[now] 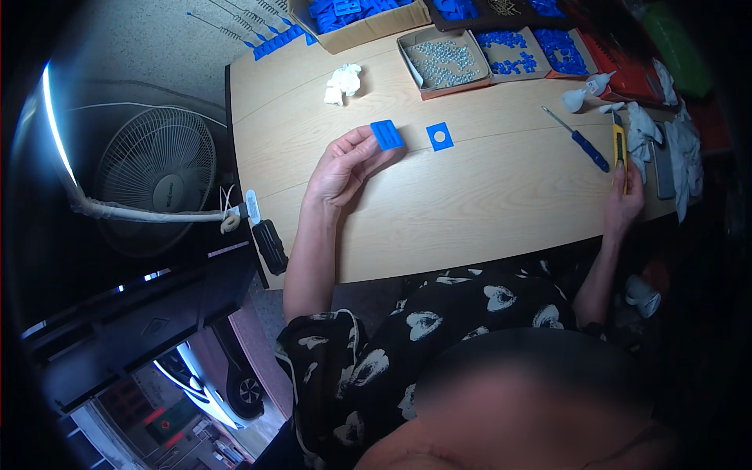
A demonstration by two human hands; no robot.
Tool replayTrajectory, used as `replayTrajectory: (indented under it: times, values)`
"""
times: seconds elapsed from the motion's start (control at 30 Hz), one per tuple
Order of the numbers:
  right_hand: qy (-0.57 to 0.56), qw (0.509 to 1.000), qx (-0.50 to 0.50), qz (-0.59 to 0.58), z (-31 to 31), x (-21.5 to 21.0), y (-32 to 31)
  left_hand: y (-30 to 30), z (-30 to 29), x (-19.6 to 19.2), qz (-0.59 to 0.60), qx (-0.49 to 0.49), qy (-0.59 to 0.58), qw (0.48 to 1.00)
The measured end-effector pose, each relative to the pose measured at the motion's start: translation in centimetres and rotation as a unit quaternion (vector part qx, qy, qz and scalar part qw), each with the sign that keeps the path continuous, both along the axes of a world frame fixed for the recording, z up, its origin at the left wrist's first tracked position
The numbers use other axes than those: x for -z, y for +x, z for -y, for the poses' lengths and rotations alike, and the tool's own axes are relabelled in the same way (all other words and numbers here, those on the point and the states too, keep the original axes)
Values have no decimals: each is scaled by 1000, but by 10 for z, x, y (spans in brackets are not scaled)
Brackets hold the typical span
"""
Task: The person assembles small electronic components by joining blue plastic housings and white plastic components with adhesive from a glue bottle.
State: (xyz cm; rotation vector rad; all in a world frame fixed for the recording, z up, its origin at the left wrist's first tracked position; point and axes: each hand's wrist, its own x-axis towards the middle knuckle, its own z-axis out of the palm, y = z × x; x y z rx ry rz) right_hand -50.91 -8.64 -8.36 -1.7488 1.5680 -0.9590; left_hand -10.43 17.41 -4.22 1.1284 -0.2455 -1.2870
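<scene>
My left hand [348, 163] pinches a flat blue plastic part [387, 135] above the middle of the table. Just right of it, a square blue plate with a round hole [440, 146] lies flat on the wood. At the table's right side, my right hand [625, 197] grips a yellow utility knife [619, 143], which points away from me. A screwdriver with a dark blue handle [589, 149] rests left of the knife. I cannot make out whether the knife's blade is out.
A crumpled white tissue [343, 83] lies toward the far side. Behind are a box of small metal pieces [487, 77], boxes of blue parts [565, 53] and a carton [368, 33]. White cloths [686, 157] and a phone [664, 174] sit at right. A fan [157, 184] stands left.
</scene>
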Motion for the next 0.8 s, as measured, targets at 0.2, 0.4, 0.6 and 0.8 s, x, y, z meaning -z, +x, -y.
replayTrajectory:
  times: [0.2,0.4,0.6,0.8]
  values:
    - [-73,971,22,-228,13,-6,9,-16,2,-3,-28,-8,-29,999]
    - [24,966,-256,-9,-54,-32,98,-25,18,1,-19,39,-37,998]
    - [-43,887,-451,-87,-84,-39,181,-31,20,-1,-8,26,-28,999]
    - [40,899,-431,-68,-84,-38,198,-29,26,-4,-15,22,-25,999]
